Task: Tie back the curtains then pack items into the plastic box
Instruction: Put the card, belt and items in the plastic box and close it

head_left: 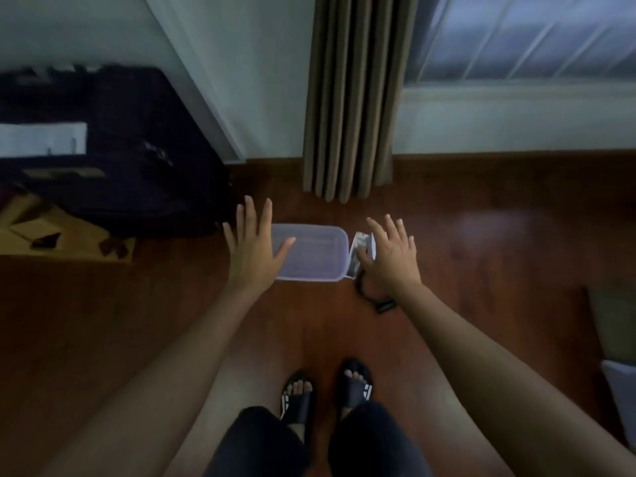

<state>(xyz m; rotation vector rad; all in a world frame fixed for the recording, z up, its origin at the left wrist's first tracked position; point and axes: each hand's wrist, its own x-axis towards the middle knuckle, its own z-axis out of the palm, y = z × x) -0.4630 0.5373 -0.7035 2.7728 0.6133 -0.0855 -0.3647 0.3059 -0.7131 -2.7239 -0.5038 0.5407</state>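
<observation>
A clear plastic box (315, 254) lies on the wooden floor in front of my feet. My left hand (254, 246) hovers over its left end with fingers spread straight. My right hand (389, 256) is spread over a small white packet (361, 244) lying just right of the box. A black cord with a small plug (377, 301) lies on the floor beneath my right wrist. The brown curtain (354, 98) hangs gathered in folds beside the window, its hem just above the floor behind the box.
A dark suitcase (130, 149) stands at the left against the wall, with a cardboard box (51, 232) in front of it. A window (530, 36) is at the upper right. A pale container's corner (623, 390) shows at the right edge.
</observation>
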